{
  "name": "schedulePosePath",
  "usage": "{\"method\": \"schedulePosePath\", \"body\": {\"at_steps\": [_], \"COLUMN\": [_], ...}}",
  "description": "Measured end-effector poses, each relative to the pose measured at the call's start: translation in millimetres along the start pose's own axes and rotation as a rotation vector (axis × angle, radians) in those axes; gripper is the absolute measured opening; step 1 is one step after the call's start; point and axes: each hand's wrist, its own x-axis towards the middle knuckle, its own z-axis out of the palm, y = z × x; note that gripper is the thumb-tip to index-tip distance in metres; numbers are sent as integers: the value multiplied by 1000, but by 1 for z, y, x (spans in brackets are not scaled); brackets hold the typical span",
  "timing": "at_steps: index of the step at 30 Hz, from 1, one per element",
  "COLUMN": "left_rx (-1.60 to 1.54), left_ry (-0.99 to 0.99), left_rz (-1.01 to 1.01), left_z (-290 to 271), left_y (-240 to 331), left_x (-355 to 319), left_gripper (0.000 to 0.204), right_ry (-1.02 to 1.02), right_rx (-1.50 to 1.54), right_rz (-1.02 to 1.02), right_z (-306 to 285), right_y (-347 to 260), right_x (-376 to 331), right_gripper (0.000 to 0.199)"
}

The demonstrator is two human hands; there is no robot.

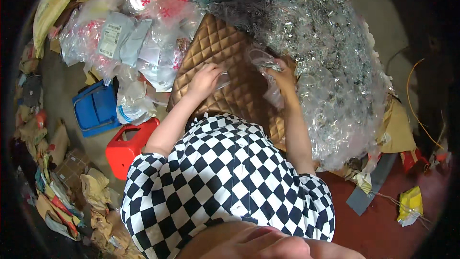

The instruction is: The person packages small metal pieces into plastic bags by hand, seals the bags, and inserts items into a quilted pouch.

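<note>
Across the upper right of the head view spreads a large heap of clear plastic bags filled with small silvery metal parts, crowding the right edge of a brown quilted cushion at centre. Upper left lie loose clear and grey plastic packets; below them sit a blue plastic stool and a red plastic stool. Both bare forearms rise from a black-and-white checked shirt. The left hand rests on the cushion, fingers curled narrowly, pinching one end of a small clear plastic bag. The right hand grips its other end beside the heap. That bag stretches roughly left to right between them, above the cushion.
</note>
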Motion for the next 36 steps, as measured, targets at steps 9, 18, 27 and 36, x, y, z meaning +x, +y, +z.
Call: {"method": "schedulePosePath", "body": {"at_steps": [9,18,27,36], "left_rx": [-198,-198,56,-242], "left_ry": [-460,-580,-329,-784], "left_rz": [334,499,626,235], "left_z": [33,40,27,22], "left_y": [65,108,122,125], "left_x": [23,9,-22,-30], "left_gripper": [37,36,30,25], "right_ry": [-302,-202,-192,-183], "right_rx": [-1109,-254,-138,98], "right_rz": [-113,-50,-12,67], "right_z": [-25,-60,-77,-67], "right_y": [-72,-53,-32,-25], "right_x": [-88,-139,-189,-184], "right_gripper": [38,32,46,39]}}
